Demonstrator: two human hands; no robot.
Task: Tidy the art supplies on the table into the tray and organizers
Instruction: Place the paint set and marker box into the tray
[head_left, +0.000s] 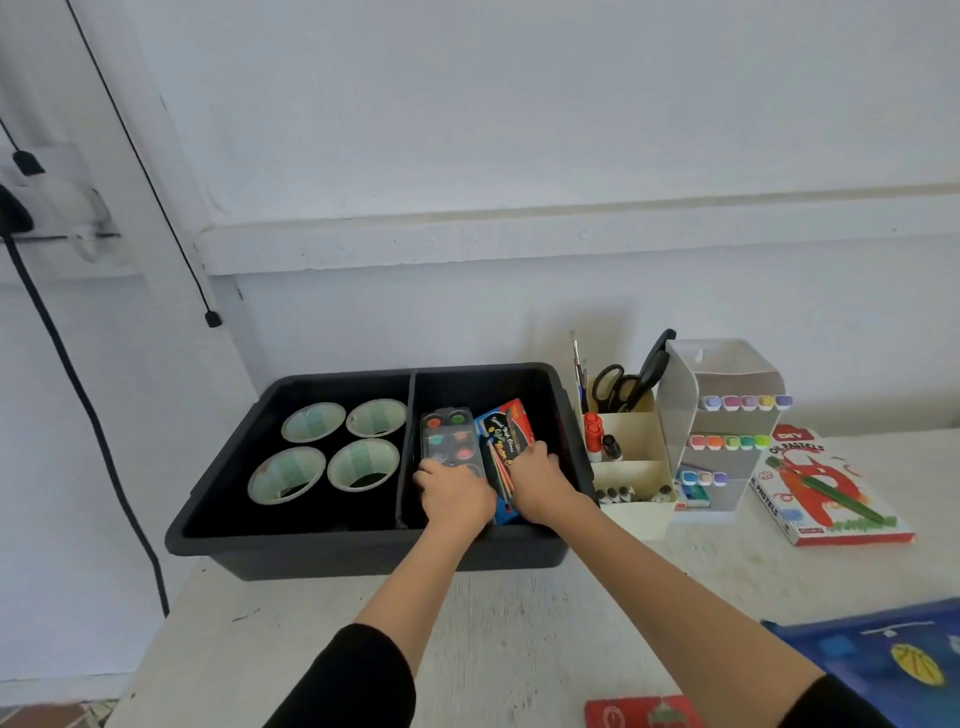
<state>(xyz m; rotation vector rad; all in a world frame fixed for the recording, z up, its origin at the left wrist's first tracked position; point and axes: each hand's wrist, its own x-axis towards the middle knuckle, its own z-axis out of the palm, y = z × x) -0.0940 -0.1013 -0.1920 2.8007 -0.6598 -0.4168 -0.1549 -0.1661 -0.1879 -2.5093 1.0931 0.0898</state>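
Note:
A black two-compartment tray (311, 551) sits at the table's left end. Its right compartment holds a watercolour palette (447, 434) and a blue-and-red box of colour pencils (506, 436), side by side. My left hand (454, 493) rests on the near end of the palette with fingers curled over it. My right hand (537, 480) grips the near right side of the pencil box. Several paper cups (314, 421) stand in the left compartment.
A cream desk organizer (631, 436) with scissors, brushes and bottles stands right of the tray, then a white marker rack (727, 431). An oil pastels box (826, 488) lies further right. A blue folder (883, 654) and a red packet (641, 712) lie near me.

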